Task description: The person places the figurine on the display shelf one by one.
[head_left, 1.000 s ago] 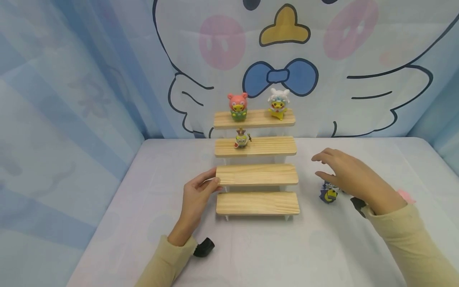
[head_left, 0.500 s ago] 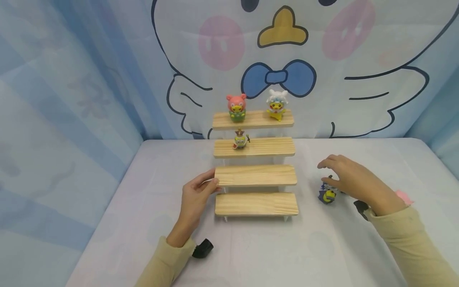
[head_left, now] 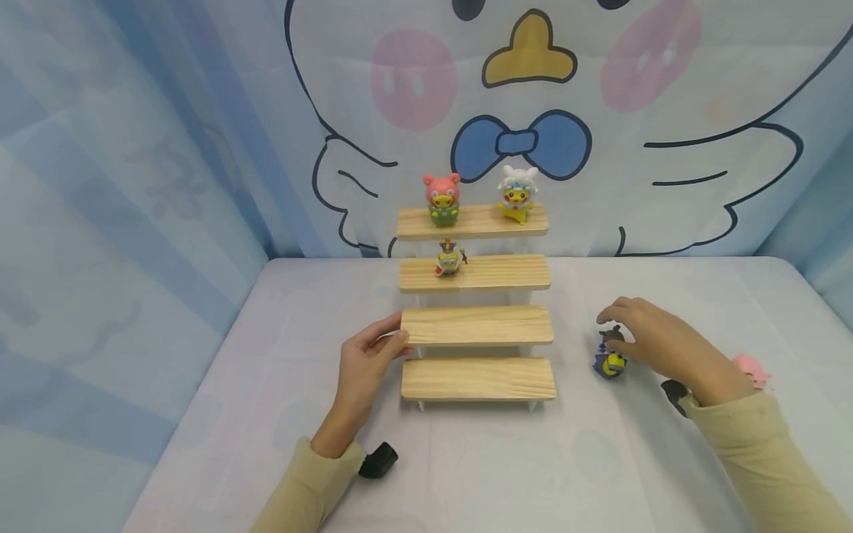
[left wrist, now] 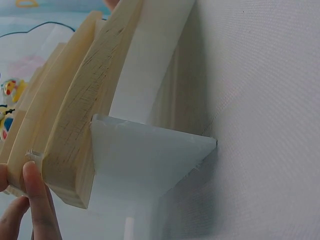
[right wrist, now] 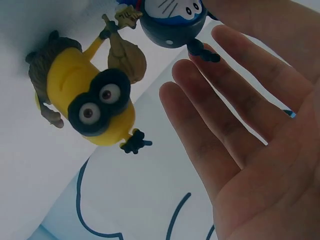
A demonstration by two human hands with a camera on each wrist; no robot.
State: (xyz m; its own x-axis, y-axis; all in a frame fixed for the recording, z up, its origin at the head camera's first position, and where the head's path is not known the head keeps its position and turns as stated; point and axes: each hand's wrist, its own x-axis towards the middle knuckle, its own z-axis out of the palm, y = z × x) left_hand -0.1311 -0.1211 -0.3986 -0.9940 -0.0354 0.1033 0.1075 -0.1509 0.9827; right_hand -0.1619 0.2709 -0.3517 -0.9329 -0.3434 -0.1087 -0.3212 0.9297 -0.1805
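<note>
Shelves [head_left: 477, 379] are pinched at one edge by the left hand [head_left: 365, 361], maybe to keep them steady, while the right hand [head_left: 656, 339], loosely spread, hangs by small toys [head_left: 609, 365] on the table [head_left: 480, 474] beside them.

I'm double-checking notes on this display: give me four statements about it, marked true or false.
The left hand holds the shelf second from the bottom. True.
The crowned figure stands on the bottom shelf. False: the crowned figure is on the second shelf from the top.
The pink-hooded figure and white-hooded figure stand on the top shelf. True.
The right hand holds the crowned figure. False: the right hand is beside the whiskered figure.
</note>
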